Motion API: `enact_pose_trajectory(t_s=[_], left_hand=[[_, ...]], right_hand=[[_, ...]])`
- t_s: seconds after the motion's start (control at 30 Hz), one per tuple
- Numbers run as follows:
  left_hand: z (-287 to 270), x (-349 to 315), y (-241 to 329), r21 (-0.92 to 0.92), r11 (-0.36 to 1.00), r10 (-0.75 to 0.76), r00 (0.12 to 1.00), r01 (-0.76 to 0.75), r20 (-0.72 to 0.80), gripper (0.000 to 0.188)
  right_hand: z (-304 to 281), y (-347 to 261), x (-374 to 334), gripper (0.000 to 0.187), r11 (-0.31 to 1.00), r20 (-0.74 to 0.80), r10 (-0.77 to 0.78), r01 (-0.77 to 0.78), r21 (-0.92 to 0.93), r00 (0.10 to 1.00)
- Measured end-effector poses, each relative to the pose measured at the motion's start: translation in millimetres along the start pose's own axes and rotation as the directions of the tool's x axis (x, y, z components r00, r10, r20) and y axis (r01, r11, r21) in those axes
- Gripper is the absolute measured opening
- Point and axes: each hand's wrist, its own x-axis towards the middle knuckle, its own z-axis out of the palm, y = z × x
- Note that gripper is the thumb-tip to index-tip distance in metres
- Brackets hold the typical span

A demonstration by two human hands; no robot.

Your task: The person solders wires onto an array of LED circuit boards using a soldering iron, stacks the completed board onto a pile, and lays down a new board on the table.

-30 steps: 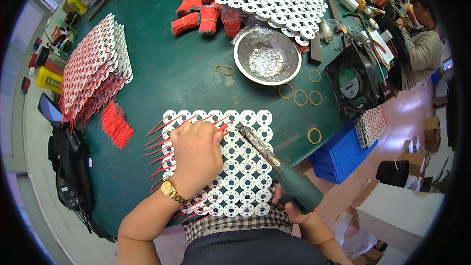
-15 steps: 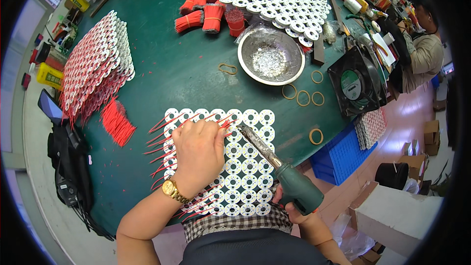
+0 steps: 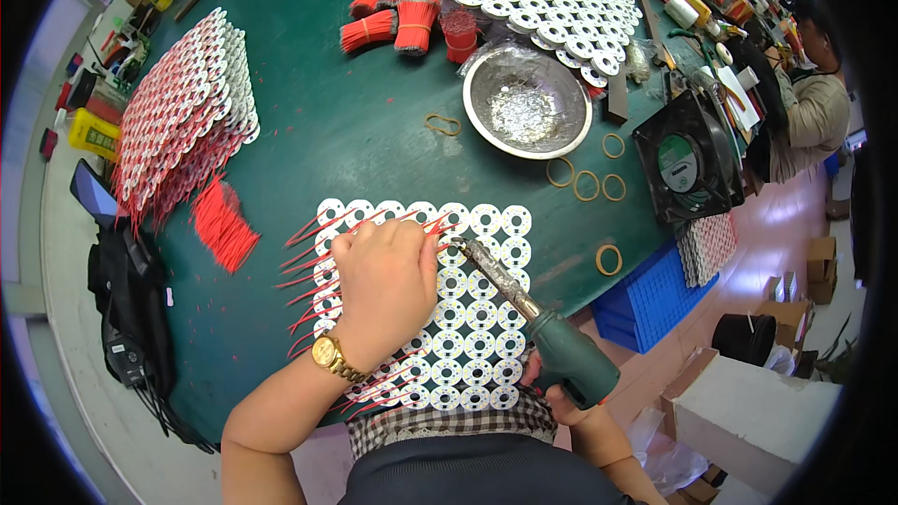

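Observation:
A panel of round white circuit boards (image 3: 480,345) lies in front of me at the table's near edge, with red wires fanning out from its left columns. My left hand (image 3: 385,271), a gold watch on its wrist, is closed over the upper middle of the panel. From its fingertips poke the ends of several red wires (image 3: 436,226). My right hand (image 3: 564,406) grips a green soldering gun (image 3: 572,355) at the lower right. The gun's metal tip points up and left, close to those wire ends at a board in the second row; I cannot tell whether it touches.
Stacked wired panels (image 3: 182,112) and a loose pile of red wires (image 3: 224,229) lie at left. Farther back are red wire bundles (image 3: 414,23), bare panels (image 3: 543,0) and a metal bowl (image 3: 527,108). A black fan (image 3: 685,159) stands right, near a blue crate (image 3: 645,304). A co-worker (image 3: 809,112) sits beyond.
The view has shifted slightly. Both hands keep their grips, and the soldering gun's tip sits a touch farther left over the boards.

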Motion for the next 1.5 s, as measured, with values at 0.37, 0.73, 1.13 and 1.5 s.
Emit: enact_pose_trajectory(t_s=[0.37,0.73,1.13,1.5], left_hand=[[-2.5,1.5,1.5,0.003,1.0,0.006,1.0,-0.006,0.007,0.009],[-3.4,1.5,1.3,0.033,0.999,0.01,0.999,-0.012,0.04,0.01],[-4.0,0.7,-0.4,0.018,1.0,0.004,0.999,-0.005,0.04,0.012],[-62.2,18.4,-5.2,0.121,0.983,-0.161,0.971,0.141,0.176,0.021]], right_hand=[[-3.1,-5.2,5.0,0.029,0.969,0.077,-0.087,0.102,-0.226,0.993],[-1.7,-11.1,10.7,0.043,0.856,0.152,-0.287,0.324,-0.402,0.946],[3.2,-5.6,-4.7,0.027,0.99,-0.067,-0.069,0.06,-0.128,0.995],[-1.3,6.7,-13.0,0.074,0.994,-0.064,-0.006,-0.001,-0.106,0.998]])
